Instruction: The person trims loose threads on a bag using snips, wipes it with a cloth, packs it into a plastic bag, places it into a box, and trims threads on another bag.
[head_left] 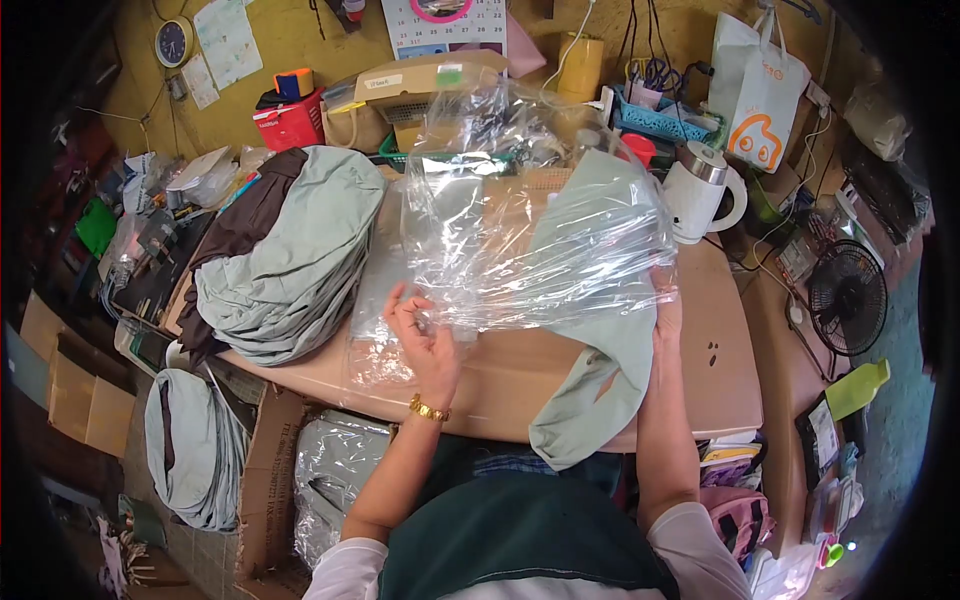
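Note:
A clear plastic bag (pixel 440 230) spreads over the middle of the brown table (pixel 480 385). Partly under or inside it lies a grey-green garment (pixel 590 400), one strip of which hangs over the table's front edge. My left hand (pixel 424 330), above a gold bracelet, has its fingers curled at the bag's lower left edge; what they hold is too small to make out. At the garment's right side, my right hand (pixel 667 305) is partly covered by shiny plastic, its fingers mostly hidden. More flat clear plastic (pixel 378 355) lies left of my left hand.
Folded grey-green and dark brown cloth (pixel 300 250) is piled on the left of the table. A white kettle (pixel 700 190) stands at the back right, near a blue basket (pixel 660 118). A black fan (pixel 847 297) is farther right. Below left are a cardboard box (pixel 268 470) and more cloth (pixel 195 450).

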